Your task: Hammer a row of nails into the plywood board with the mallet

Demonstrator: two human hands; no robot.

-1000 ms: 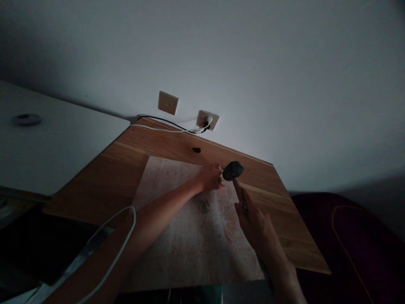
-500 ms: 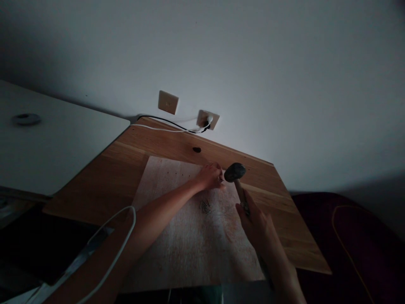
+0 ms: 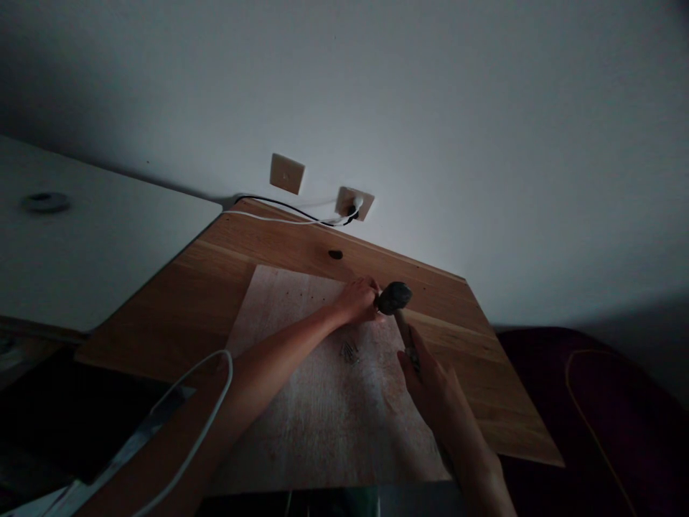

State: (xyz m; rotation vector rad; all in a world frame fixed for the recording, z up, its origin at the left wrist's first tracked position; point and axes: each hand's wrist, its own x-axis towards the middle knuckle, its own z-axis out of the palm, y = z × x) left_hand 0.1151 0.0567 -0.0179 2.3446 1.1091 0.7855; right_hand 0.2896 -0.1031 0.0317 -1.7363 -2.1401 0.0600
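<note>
My right hand [image 3: 433, 388] is closed round the wooden handle of a hammer [image 3: 395, 300]. Its dark head is down against the far right part of a pale plywood board [image 3: 317, 402], right beside my left hand. My left hand [image 3: 356, 301] is pinched at the spot under the hammer head; what the fingertips hold is too small to make out. A small heap of nails [image 3: 349, 351] lies on the board just nearer to me than my left hand. A row of tiny dark dots runs along the board's far edge.
The board lies on a wooden table [image 3: 215, 280] against a white wall. Black and white cables run from a wall socket [image 3: 352, 203] along the table's back edge. A white desk [image 3: 91, 244] stands at left. A white cable [image 3: 194, 424] loops over my left forearm.
The hammer head has come down and to the left, from just above the board to right beside my left fingertips. My left hand has stayed in place.
</note>
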